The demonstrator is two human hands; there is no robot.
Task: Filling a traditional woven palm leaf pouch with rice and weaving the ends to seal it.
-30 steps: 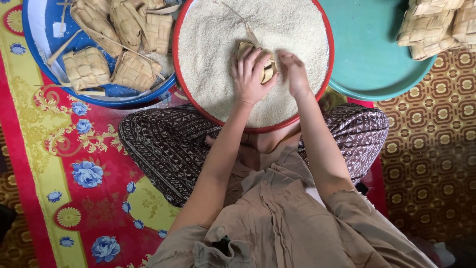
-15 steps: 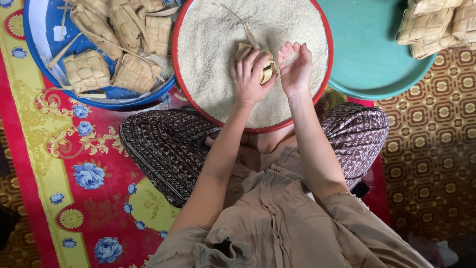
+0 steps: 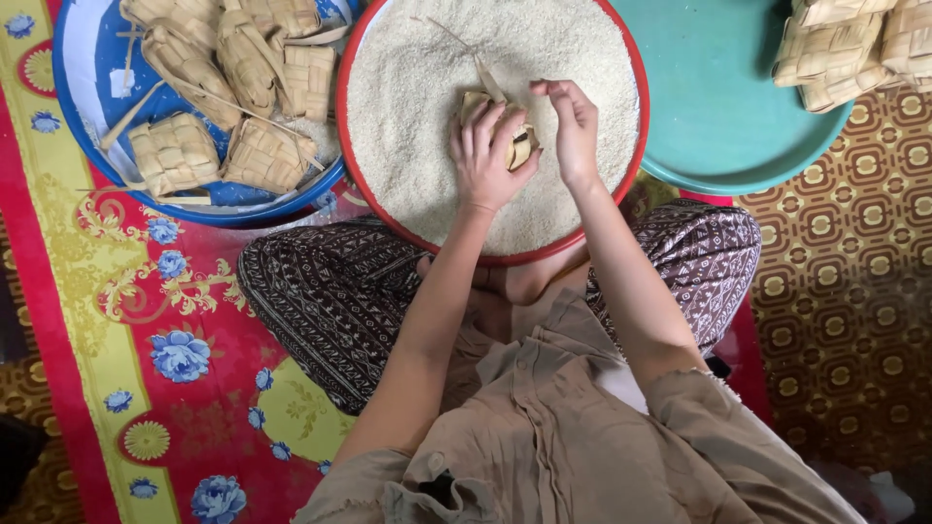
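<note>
Item: woven leaf pouch (image 3: 515,136), cupped in my left hand (image 3: 485,155) over the red-rimmed rice tray (image 3: 369,194), fingers wrapped around it. My right hand (image 3: 573,131), fingers pinched narrow at the pouch mouth, has dropped from its raised position half a second ago. Blue tray of pouches (image 3: 78,58) unchanged.

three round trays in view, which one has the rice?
The middle one, the red-rimmed tray, filled with white rice. The blue tray on the left and teal tray on the right hold woven leaf pouches.
</note>
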